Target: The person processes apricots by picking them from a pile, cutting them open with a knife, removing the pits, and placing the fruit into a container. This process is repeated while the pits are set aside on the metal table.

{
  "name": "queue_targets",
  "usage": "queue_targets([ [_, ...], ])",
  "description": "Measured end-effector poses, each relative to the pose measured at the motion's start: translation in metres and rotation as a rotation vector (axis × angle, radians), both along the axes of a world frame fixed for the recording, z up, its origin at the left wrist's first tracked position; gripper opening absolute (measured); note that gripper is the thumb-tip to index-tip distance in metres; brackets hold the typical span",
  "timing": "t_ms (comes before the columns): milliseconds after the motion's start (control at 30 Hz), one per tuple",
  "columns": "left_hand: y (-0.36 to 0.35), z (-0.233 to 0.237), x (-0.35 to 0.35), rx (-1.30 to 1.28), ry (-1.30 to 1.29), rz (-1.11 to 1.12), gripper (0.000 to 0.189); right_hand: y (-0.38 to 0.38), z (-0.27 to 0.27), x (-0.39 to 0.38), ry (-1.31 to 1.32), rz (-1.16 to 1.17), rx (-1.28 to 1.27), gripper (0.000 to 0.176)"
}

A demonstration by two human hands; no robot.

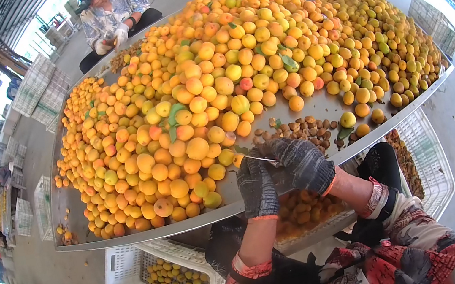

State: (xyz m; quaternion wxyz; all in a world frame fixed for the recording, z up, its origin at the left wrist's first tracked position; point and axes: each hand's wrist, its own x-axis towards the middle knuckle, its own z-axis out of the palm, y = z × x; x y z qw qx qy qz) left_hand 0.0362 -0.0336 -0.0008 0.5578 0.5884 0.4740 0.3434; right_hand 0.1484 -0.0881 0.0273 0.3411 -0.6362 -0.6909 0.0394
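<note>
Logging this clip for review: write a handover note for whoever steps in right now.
Left hand: gloved, curled at the table edge; contents hidden.
Right hand: gloved, shut on a knife, blade pointing left.
Done: pits piled beside the hands; crate below holds fruit.
Left: big heap of whole apricots on the table.

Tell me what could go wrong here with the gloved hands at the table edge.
1. The thin blade seems to jut from the right hand, close beside the left hand. With only knit gloves on, a slip could cut a finger.
2. The apricot heap slopes down to the edge of the metal table. Loosened fruit might roll off and miss the white crate below.
</note>
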Motion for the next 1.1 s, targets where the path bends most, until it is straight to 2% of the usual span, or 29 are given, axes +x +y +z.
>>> queue_targets([
  [33,0.0,0.0,0.0,0.002,-0.003,0.001,0.031,-0.001,0.005,-0.002,-0.013,-0.04,-0.062,0.046],
  [100,-0.001,0.011,0.001,-0.19,-0.27,-0.037,0.027,-0.002,0.007,-0.004,-0.028,-0.079,-0.122,0.047],
  [133,-0.002,0.013,0.002,-0.189,-0.272,-0.037,0.027,-0.003,0.005,-0.005,-0.021,-0.071,-0.076,0.039],
  [167,-0.002,0.015,0.004,-0.332,-0.37,0.019,0.025,-0.003,0.004,-0.006,-0.013,-0.064,-0.03,0.032],
  [200,-0.002,0.016,0.006,-0.471,-0.469,0.076,0.024,-0.003,0.006,-0.005,-0.015,-0.062,-0.026,0.032],
  [233,0.0,0.008,0.006,-0.468,-0.471,0.077,0.024,-0.003,0.008,-0.004,0.112,-0.058,0.028,0.03],
  [267,0.003,-0.006,0.006,-0.268,-0.346,0.057,0.025,-0.004,0.009,-0.002,0.241,-0.053,0.081,0.027],
  [300,0.005,-0.008,0.006,-0.07,-0.22,0.038,0.026,-0.003,0.0,0.005,0.239,-0.052,0.081,0.027],
  [333,0.004,-0.007,0.005,-0.069,-0.223,0.041,0.026,-0.001,-0.016,0.016,0.301,-0.073,0.085,0.027],
  [367,0.002,0.007,0.004,-0.226,-0.318,-0.028,0.026,0.002,-0.023,0.023,0.364,-0.094,0.088,0.028],
  [400,0.0,0.016,0.002,-0.382,-0.411,-0.098,0.027,-0.004,0.007,0.021,0.636,-0.18,-0.066,0.022],
  [433,-0.002,0.019,0.0,-0.38,-0.412,-0.096,0.027,-0.004,0.008,0.026,0.636,-0.177,-0.066,0.022],
  [500,-0.011,0.019,-0.003,-0.054,-0.183,-0.507,0.03,-0.009,0.006,0.044,1.073,-0.136,-0.169,0.02],
  [533,-0.011,0.001,0.0,0.167,-0.189,-0.65,0.032,-0.01,0.013,0.053,0.778,-0.197,-0.363,0.023],
  [567,-0.016,0.006,0.0,0.167,-0.193,-0.645,0.032,-0.01,0.002,0.063,0.773,-0.194,-0.365,0.023],
  [633,-0.026,0.021,-0.003,0.31,-0.008,-0.972,0.035,-0.003,-0.03,0.078,0.85,-0.051,-0.239,0.028],
  [667,-0.027,0.012,0.001,0.309,-0.009,-0.97,0.035,0.002,-0.025,0.074,0.849,-0.05,-0.241,0.028],
  [733,-0.027,-0.012,0.009,0.543,0.026,-0.932,0.033,0.022,-0.007,0.06,0.433,-0.101,-0.349,0.036],
  [867,-0.015,0.002,-0.001,0.435,0.191,-0.903,0.033,0.075,-0.033,0.049,0.269,-0.035,-0.379,0.043],
  [933,-0.009,-0.012,-0.008,0.929,0.102,-0.857,0.036,0.09,-0.034,0.037,-0.073,-0.131,-0.519,0.055],
  [967,-0.007,-0.01,-0.01,0.928,0.104,-0.853,0.036,0.096,-0.034,0.032,-0.074,-0.126,-0.519,0.055],
  [1033,-0.005,-0.002,-0.014,1.137,0.08,-0.801,0.034,0.103,-0.037,0.024,-0.117,-0.194,-0.551,0.061],
  [1067,-0.004,-0.003,-0.013,1.135,0.083,-0.797,0.034,0.105,-0.037,0.022,-0.138,-0.179,-0.523,0.063],
  [1100,-0.004,-0.005,-0.012,0.959,0.075,-0.776,0.025,0.106,-0.036,0.021,-0.138,-0.174,-0.524,0.063],
])
